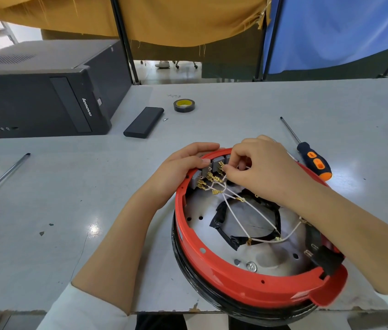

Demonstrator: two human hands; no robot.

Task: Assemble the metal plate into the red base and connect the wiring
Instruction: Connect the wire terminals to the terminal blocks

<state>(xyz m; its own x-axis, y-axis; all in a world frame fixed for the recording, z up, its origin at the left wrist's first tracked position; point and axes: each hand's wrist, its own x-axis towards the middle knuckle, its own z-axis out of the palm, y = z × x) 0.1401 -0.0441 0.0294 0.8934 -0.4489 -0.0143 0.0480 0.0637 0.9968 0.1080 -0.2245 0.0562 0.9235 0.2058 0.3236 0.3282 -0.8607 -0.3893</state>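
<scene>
The right hand [263,166] reaches over the far rim of the red base [235,279], its fingers curled and pinching at a white wire [235,216] beside the row of grey switch blocks [212,166] — exactly which brass terminal [216,192] it grips is hidden by the fingertips. The left hand [183,165] holds the outer edge of the base just to the left, fingers wrapped over the rim and thumb lying along the top near the blocks.

The red base sits at the near edge of the table [45,234], tilted a little toward the camera, with a black ring [188,265] beneath it. Inside it lies the metal plate [271,258], shiny and pierced with small holes, with black tape-wrapped material [224,220] and several white wires crossing above it. A black connector [326,258] sits at the right side of the rim.

Farther out, an orange-and-black screwdriver [312,158] lies to the right, just beyond the base. A flat black box [144,122] and a roll of tape [183,105] lie toward the back of the table, a black computer tower [40,91] on its side at the left, and another long tool [2,179] near the left edge. Yellow cloth [164,17] and blue cloth [331,32] hang behind.
</scene>
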